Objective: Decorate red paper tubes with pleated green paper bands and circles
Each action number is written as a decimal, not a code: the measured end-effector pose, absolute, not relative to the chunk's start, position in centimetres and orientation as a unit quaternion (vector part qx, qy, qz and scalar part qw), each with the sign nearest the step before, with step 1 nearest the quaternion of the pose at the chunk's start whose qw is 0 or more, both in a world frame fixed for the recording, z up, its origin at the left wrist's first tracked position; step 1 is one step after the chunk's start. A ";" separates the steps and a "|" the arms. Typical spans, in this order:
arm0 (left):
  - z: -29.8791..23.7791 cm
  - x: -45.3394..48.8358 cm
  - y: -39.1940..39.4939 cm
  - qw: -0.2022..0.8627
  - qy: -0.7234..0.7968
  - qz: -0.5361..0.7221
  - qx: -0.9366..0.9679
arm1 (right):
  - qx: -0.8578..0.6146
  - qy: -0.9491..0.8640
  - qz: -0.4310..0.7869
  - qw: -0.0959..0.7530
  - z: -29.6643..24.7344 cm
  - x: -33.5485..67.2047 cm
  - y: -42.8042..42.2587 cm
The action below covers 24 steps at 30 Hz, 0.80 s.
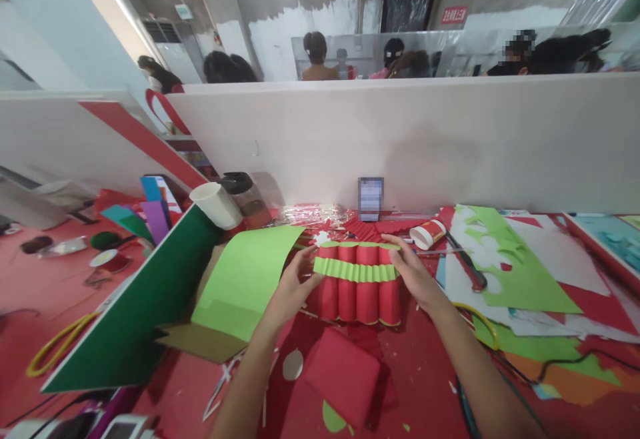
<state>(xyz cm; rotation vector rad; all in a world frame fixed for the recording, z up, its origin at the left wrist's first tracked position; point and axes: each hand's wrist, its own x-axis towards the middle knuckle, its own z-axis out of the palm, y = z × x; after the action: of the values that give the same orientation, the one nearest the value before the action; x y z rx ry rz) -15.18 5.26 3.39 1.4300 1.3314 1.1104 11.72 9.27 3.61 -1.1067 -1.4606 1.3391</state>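
A row of several red paper tubes [359, 299] stands side by side in front of me, with green showing at the ends. Across its upper part runs a pleated light-green paper strip [356, 270]. My left hand [299, 279] pinches the strip's left end, thumb toward me. At the other end, my right hand [413, 272] has its fingers closed on the strip beside the last tube. Whether glue joins strip and tubes cannot be seen. Below them lies a red paper block [344, 373], next to a pale paper disc [293, 364].
Left are a curved green sheet [245, 279], a dark green board [120, 319], a white cup [216, 204] and a dark-lidded bottle [246, 197]. A phone [371, 199] leans on the white partition [320, 139]. Right lie a cutter knife [466, 262], cut green paper [525, 265] and yellow-handled scissors [483, 322].
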 end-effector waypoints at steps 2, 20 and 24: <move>3.0 -15.2 5.5 0.436 0.532 0.455 0.566 | -0.413 -0.592 0.557 0.411 3.6 11.7 8.9; 4.5 -13.0 5.2 0.471 0.515 0.489 0.523 | -0.463 -0.579 0.468 0.481 3.6 10.7 7.9; 5.6 -13.3 5.2 0.467 0.506 0.481 0.543 | -0.447 -0.595 0.465 0.480 4.1 11.2 7.4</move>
<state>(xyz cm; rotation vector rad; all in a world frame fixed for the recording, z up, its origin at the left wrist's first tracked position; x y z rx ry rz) -13.25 5.16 5.59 1.3320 1.2429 1.1794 11.20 7.43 4.14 -1.0897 -1.4517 1.1336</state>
